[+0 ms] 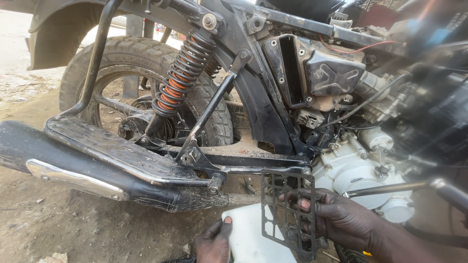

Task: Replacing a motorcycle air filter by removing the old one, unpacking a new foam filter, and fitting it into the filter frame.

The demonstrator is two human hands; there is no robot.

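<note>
Left hand: my left hand (214,242) sits at the bottom centre of the frame, thumb laid on the near edge of the white plastic container (246,234), fingers curled under it out of sight; it grips the container's left side.
Right hand: my right hand (341,219) is at the lower right, fingers (304,203) pushed through and closed around the black grid panel (287,214), holding it upright.
Grid panel: flat black plastic lattice, lower centre-right, standing in front of the white container and just below the motorcycle frame.
White container: bottom centre, partly hidden behind the grid panel; its lower end runs out of frame.
Motorcycle: side covers off, frame tubes and wiring exposed across the upper frame.
Exhaust pipe (87,170): long, black, dusty, with a chrome guard, running from the left edge towards the centre.
Shock absorber (183,73): black coil spring over an orange core, tilted, upper centre-left.
Rear tyre (141,53): behind the shock, upper left.
Engine casing (351,170): white-grey, right of centre, just above my right hand.
Ground (73,229): bare dirt, lower left.
</note>
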